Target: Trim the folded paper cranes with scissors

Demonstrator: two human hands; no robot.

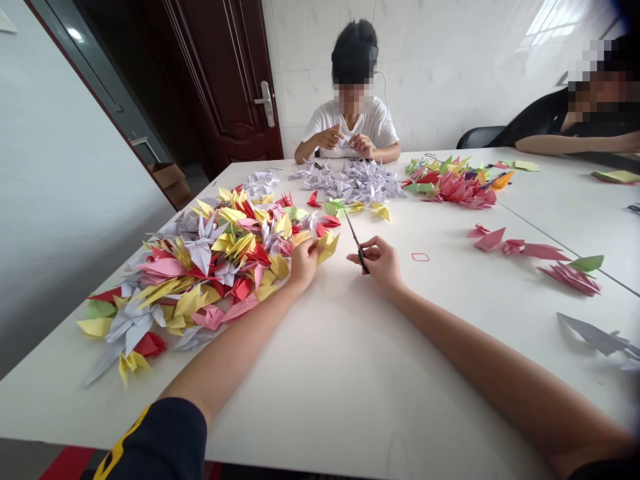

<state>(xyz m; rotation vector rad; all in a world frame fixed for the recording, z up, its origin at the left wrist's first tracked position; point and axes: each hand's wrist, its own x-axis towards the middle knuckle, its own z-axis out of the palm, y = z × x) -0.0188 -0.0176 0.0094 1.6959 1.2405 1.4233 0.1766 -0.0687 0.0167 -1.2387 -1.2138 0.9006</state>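
Note:
My left hand [304, 264] pinches a yellow origami paper crane [327, 247] between thumb and fingers, at the right side of a big heap of paper cranes [200, 257] in yellow, red, pink, pale lilac and green. To its right, my right hand [381, 263] is closed round the black handles of slim scissors [356, 241]. Their blades point away from me and slightly left, apart from the yellow crane. Beyond my hands, a few red, green and yellow cranes [380, 211] lie on the white table [320, 373].
Across the table a person in a white shirt [350, 127] handles pale paper behind a lilac crane pile [365, 181]. Red and green cranes [463, 187] lie back right, pink ones [530, 249] nearer. A grey piece [597, 335] lies at right. Another person's forearm [570, 145] rests there.

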